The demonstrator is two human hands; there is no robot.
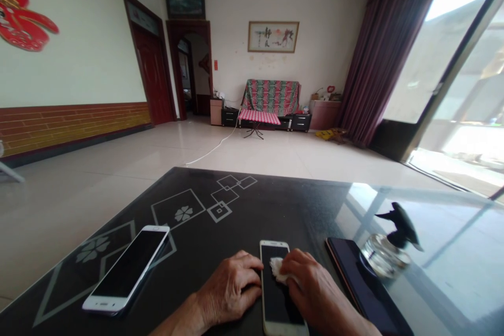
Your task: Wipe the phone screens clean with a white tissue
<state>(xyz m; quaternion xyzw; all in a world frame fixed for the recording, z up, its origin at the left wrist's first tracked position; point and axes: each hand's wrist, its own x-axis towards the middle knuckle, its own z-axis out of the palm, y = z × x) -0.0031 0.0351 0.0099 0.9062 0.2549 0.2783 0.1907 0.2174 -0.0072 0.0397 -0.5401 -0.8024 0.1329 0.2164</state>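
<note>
A white-framed smartphone (275,302) lies face up on the dark table in front of me, its screen black. My left hand (232,286) rests at its left side, fingers bent and pressed against the edge, holding it in place. Pinched in my right hand (311,286) is a crumpled white tissue (277,269), which touches the upper part of the screen. A second white smartphone (129,268) lies face up to the left. On the right lies a dark phone (364,283), and beside it stands a clear spray bottle (388,254) with a black trigger head.
The glossy black tabletop (299,205) carries grey square and flower patterns and reflects the window. Beyond its far edge is a tiled floor (165,149) with a white cable. A small checked folding table (260,116) stands by the far wall; a purple curtain (386,52) hangs right.
</note>
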